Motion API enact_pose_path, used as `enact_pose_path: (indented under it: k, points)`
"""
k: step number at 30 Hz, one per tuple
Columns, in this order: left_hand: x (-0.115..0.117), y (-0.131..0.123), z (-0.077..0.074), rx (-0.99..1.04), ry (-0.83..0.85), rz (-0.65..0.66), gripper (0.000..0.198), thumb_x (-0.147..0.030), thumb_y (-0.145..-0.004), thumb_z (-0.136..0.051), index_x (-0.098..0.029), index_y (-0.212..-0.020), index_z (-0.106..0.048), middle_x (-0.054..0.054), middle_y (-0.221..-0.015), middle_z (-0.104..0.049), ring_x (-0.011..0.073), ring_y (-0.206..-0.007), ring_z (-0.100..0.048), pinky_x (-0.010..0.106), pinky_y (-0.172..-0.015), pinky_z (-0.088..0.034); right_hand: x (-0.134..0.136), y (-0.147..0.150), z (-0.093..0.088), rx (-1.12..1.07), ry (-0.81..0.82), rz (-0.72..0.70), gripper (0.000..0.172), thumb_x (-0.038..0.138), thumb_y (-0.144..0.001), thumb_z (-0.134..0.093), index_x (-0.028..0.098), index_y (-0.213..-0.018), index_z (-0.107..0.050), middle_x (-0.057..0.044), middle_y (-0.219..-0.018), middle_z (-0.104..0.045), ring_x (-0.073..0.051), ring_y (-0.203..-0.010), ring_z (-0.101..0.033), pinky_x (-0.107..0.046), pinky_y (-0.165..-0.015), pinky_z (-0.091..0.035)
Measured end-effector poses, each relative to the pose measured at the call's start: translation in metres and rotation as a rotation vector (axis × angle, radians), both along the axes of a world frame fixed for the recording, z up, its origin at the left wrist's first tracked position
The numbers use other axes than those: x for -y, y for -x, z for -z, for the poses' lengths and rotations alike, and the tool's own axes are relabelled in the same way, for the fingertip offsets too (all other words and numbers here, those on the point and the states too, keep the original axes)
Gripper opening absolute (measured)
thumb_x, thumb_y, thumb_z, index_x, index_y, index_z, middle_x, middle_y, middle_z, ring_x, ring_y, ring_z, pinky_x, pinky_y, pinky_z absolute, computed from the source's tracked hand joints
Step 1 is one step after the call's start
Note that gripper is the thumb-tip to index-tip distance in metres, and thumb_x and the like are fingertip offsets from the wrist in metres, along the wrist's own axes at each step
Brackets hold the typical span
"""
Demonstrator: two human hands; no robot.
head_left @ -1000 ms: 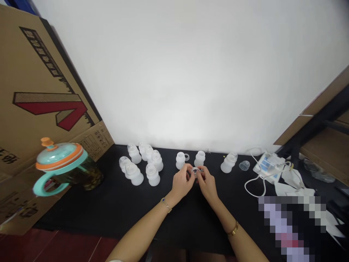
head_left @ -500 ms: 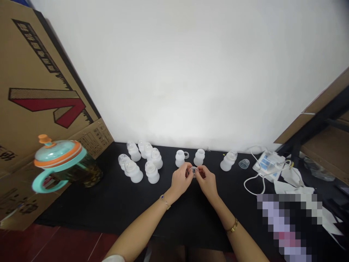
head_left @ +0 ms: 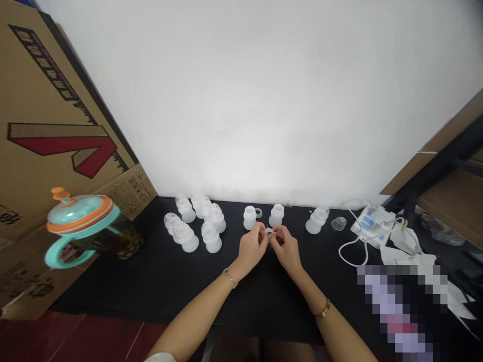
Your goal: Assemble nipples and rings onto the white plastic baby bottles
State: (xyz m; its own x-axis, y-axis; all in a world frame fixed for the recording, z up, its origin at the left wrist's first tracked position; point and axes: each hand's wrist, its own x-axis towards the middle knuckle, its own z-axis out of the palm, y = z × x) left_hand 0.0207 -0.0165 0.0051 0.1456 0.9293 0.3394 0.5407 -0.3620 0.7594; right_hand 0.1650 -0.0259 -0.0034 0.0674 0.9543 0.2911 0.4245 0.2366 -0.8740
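My left hand (head_left: 252,248) and my right hand (head_left: 287,248) meet over the black table (head_left: 158,281), fingers pinched on a small clear ring with a teat (head_left: 269,233) held between them. Just behind my hands stand two open white bottles (head_left: 249,218) (head_left: 276,215), with a loose white ring (head_left: 258,213) beside the left one. A cluster of several capped white bottles (head_left: 196,223) stands to the left. Another capped bottle (head_left: 316,221) and a clear dome cap (head_left: 338,223) lie to the right.
A teal and orange lidded jug (head_left: 88,229) sits at the left in front of a leaning cardboard box (head_left: 53,130). A white device with cables (head_left: 372,223) and white papers (head_left: 411,251) lie at the right. A wooden shelf (head_left: 449,186) stands beyond.
My hands stay together on the small clear part, with the fingers shifting slightly. The view has drifted a little.
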Motion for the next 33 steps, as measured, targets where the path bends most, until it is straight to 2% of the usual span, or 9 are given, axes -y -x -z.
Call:
enact_pose_path:
  k: [5,12,17,23,28,33]
  points:
    - [0.0017,-0.0007,-0.0021,-0.004,-0.005,-0.007,0.012,-0.034,-0.096,-0.047,-0.024,-0.098,-0.053,-0.003,-0.076,-0.064,0.0131,-0.063,-0.062,0.024,-0.062,-0.043,0.0017,-0.0009,-0.0017,-0.016,-0.002,0.012,0.022,0.043,-0.090,-0.057,0.023,-0.098,-0.058,0.000,-0.068,-0.069,-0.019,-0.061,-0.067,-0.027,-0.059,-0.050]
    - [0.0014,-0.0010,-0.0016,0.036,-0.030,-0.015,0.008,-0.028,-0.089,-0.055,-0.023,-0.094,-0.051,-0.004,-0.081,-0.064,0.0116,-0.063,-0.061,0.023,-0.062,-0.043,0.0035,0.0011,-0.0046,-0.037,0.007,-0.011,0.017,0.037,-0.087,-0.058,0.024,-0.098,-0.056,0.000,-0.075,-0.072,-0.019,-0.063,-0.066,-0.028,-0.058,-0.049]
    - [0.0008,-0.0008,0.0000,0.049,-0.025,0.000,0.007,-0.030,-0.092,-0.052,-0.023,-0.095,-0.051,-0.003,-0.081,-0.063,0.0122,-0.065,-0.061,0.023,-0.063,-0.043,0.0011,0.0011,-0.0032,-0.043,0.009,-0.008,0.018,0.039,-0.088,-0.059,0.024,-0.097,-0.055,0.000,-0.073,-0.071,-0.019,-0.061,-0.065,-0.027,-0.057,-0.048]
    - [0.0013,0.0013,-0.0010,0.016,-0.032,0.006,0.016,-0.038,-0.098,-0.046,-0.024,-0.100,-0.054,-0.002,-0.084,-0.066,0.0139,-0.069,-0.063,0.025,-0.066,-0.043,0.0034,0.0008,-0.0053,-0.077,0.030,-0.037,0.023,0.046,-0.093,-0.055,0.024,-0.100,-0.056,-0.001,-0.074,-0.072,-0.020,-0.065,-0.068,-0.028,-0.061,-0.049]
    - [0.0017,0.0023,-0.0020,-0.014,-0.035,-0.004,0.023,-0.040,-0.100,-0.043,-0.023,-0.096,-0.057,-0.001,-0.079,-0.066,0.0151,-0.067,-0.062,0.026,-0.065,-0.040,0.0032,0.0015,-0.0060,-0.053,0.007,-0.035,0.023,0.047,-0.093,-0.055,0.025,-0.095,-0.059,-0.002,-0.072,-0.072,-0.021,-0.062,-0.069,-0.030,-0.060,-0.050]
    - [0.0018,0.0009,-0.0030,0.051,-0.025,0.006,0.017,-0.039,-0.097,-0.050,-0.024,-0.096,-0.059,-0.001,-0.082,-0.068,0.0147,-0.068,-0.064,0.025,-0.065,-0.042,0.0026,0.0009,-0.0059,-0.177,0.025,-0.050,0.023,0.048,-0.090,-0.060,0.025,-0.095,-0.060,-0.002,-0.074,-0.072,-0.021,-0.065,-0.069,-0.030,-0.062,-0.052]
